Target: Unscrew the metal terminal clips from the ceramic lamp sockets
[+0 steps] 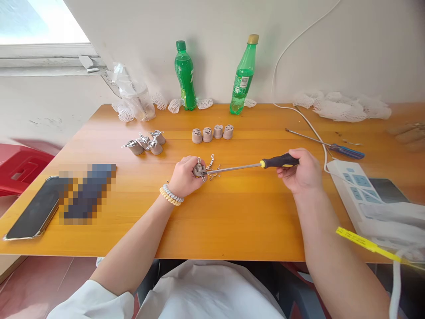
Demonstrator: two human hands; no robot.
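My left hand point(186, 177) is closed around a beige ceramic lamp socket point(199, 169) with a metal bracket across its face. In my right hand point(303, 170) is a screwdriver point(279, 161) with a black and yellow handle, gripped by its end. The screwdriver's long shaft runs left, and its tip meets the socket's face. A loose metal bracket point(210, 161) and several small screws point(215, 172) lie on the table just beside the socket.
Sockets with brackets point(154, 145) cluster at the left; several bare sockets point(207, 134) stand behind my hands. Two green bottles point(186, 79) stand by the wall. A second screwdriver point(347, 151), a white cable and a power strip point(357, 184) lie right. A phone point(33, 208) lies left.
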